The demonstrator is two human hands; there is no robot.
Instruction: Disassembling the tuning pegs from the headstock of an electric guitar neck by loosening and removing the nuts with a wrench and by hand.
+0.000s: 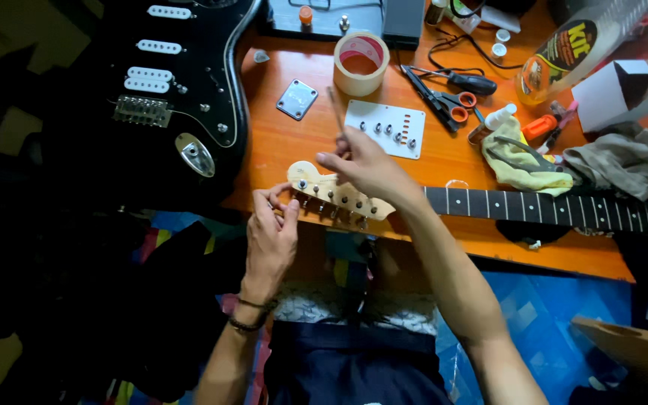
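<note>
A detached guitar neck (534, 206) lies flat along the near edge of an orange table (294, 142), its long axis running from 9 to 3 o'clock. The pale headstock (324, 193) points toward 9 o'clock, while the dark fretboard stretches off toward 3 o'clock and passes the picture's right edge.

The left hand (271, 240) comes up from 6 o'clock and curls its fingers around the tuning pegs on the headstock's near side, closed lightly on them. The right hand (365, 169) hovers over the headstock, its fingers pinched on a thin rod-like tool (335, 109) that slants up toward 12 o'clock; its tip is too blurred to identify.

At 10 o'clock from the headstock rests a black electric guitar body (181, 90) with white pickups. At 12 o'clock sit a white plate with knobs (384, 129), a small metal plate (297, 99) and a roll of tape (361, 64). Toward 2 o'clock lie scissors with orange handles (444, 101), a yellow cloth (523, 161) and a grey rag (624, 161). Below the table a patterned blue floor covering (541, 315) shows, in dim surroundings.
</note>
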